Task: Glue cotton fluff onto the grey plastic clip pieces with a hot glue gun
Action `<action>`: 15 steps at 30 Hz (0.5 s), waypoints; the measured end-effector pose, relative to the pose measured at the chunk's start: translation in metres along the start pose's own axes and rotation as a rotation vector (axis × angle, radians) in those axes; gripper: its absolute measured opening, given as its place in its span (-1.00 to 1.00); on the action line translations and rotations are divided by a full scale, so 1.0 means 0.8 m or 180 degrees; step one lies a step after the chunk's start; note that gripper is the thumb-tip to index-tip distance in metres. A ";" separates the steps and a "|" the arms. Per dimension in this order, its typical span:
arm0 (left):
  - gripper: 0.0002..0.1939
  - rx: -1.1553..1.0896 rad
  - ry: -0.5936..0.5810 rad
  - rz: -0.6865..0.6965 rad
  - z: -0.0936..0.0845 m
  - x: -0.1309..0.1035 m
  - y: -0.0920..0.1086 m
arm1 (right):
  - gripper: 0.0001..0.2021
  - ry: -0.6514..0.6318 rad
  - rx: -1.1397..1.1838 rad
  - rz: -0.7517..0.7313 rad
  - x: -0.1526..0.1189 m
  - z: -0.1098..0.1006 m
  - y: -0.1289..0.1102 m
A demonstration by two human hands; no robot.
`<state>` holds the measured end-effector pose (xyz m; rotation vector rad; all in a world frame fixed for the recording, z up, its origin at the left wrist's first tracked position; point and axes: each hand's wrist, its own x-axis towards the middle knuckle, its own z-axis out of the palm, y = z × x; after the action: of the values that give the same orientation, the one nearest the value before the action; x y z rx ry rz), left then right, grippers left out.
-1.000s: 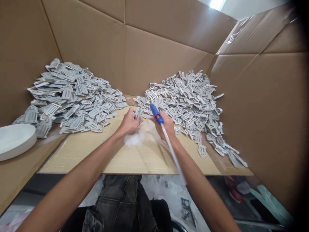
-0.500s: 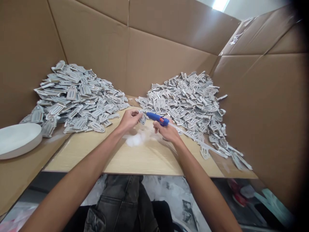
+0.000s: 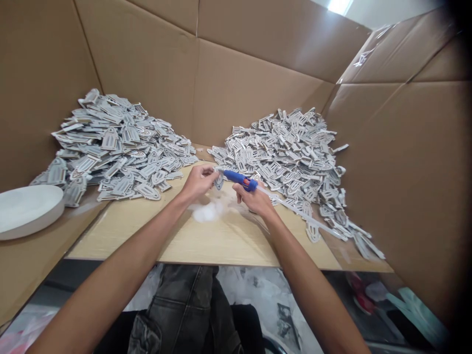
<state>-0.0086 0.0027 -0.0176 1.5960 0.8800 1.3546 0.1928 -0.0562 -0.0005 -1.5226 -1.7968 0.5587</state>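
One grey piece (image 3: 219,182) pinched in left hand (image 3: 201,183) | blue tool (image 3: 239,180) gripped in right hand (image 3: 252,197)

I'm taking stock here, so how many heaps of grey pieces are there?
2: the left heap, beside the white dish, and the right heap, beyond the blue glue gun.

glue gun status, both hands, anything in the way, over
Right hand gripping blue glue gun, tip at gray piece. Left hand pinching that piece. No obstruction visible between them; gray heaps behind.
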 end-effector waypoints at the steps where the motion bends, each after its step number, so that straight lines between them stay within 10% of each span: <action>1: -0.80 0.0006 -0.0001 0.0014 0.000 0.000 -0.001 | -0.52 0.0001 -0.0001 -0.0007 0.000 0.000 0.000; 15: -0.76 0.0170 0.0082 0.0109 0.001 -0.002 -0.001 | -0.44 0.0132 -0.0074 -0.0056 -0.002 0.004 0.004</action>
<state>-0.0085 0.0012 -0.0192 1.6446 0.9150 1.3887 0.1929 -0.0565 -0.0053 -1.5215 -1.7893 0.4960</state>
